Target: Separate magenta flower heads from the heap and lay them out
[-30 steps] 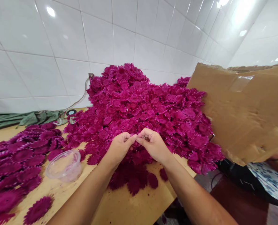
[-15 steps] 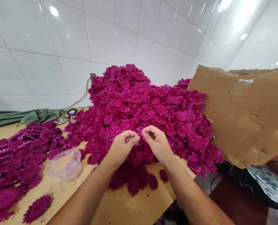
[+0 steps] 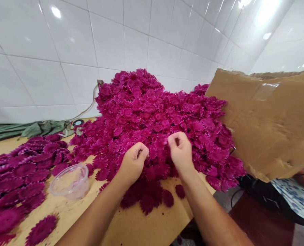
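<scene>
A tall heap of magenta flower heads (image 3: pixel 141 109) with fringed petals fills the middle of the table. Just in front of it, my left hand (image 3: pixel 135 162) is closed in a pinch; whatever it holds, if anything, is too small to make out. My right hand (image 3: pixel 182 153) pinches a blurred magenta flower head (image 3: pixel 164 139) at its fingertips, close against the heap. The two hands are apart. Below them, darker flower heads (image 3: pixel 146 203) lie in shadow on the yellowish tabletop (image 3: pixel 131 227).
A clear plastic tub (image 3: pixel 72 182) stands left of my left forearm. More flower heads (image 3: pixel 26 167) are spread at the far left, near a green cloth (image 3: pixel 39 128). On the right leans a cardboard piece (image 3: pixel 269 126), with part of a person (image 3: pixel 297 198) beyond it. Tiled wall (image 3: pixel 64 41) behind.
My hands were together at one flower head and have separated. The right hand has moved right and slightly up with a flower head; the left has shifted slightly left.
</scene>
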`<action>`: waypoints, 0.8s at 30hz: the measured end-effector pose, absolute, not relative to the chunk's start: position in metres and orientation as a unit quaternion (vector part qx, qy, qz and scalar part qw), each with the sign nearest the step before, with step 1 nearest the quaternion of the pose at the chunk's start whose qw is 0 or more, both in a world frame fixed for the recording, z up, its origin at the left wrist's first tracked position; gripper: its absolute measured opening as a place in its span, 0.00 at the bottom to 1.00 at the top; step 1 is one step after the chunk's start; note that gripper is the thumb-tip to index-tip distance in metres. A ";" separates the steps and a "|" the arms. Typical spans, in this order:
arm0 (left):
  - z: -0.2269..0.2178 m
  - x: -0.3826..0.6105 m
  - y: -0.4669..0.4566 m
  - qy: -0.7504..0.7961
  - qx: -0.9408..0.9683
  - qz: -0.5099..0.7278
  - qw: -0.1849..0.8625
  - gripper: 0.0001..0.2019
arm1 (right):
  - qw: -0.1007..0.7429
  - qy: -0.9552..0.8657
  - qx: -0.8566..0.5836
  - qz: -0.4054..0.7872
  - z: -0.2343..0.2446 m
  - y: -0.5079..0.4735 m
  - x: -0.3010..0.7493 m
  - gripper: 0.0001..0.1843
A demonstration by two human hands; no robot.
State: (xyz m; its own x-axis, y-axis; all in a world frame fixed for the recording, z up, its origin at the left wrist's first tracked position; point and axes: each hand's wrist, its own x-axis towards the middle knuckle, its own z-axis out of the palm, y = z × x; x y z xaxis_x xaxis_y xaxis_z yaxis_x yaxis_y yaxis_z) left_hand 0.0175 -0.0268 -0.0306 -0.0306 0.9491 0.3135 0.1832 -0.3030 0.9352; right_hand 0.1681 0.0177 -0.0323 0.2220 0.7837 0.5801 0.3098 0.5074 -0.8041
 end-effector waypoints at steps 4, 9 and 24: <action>-0.031 0.017 -0.024 0.476 0.568 0.549 0.386 0.07 | 0.642 -0.554 -0.483 0.220 -0.030 0.027 0.189 0.07; -0.031 0.026 -0.028 0.457 0.539 0.545 0.451 0.11 | 0.532 -0.664 -0.412 0.327 -0.028 0.001 0.172 0.07; -0.032 0.032 -0.033 0.434 0.612 0.487 0.448 0.09 | 0.473 -0.686 -0.358 0.421 -0.022 -0.016 0.159 0.08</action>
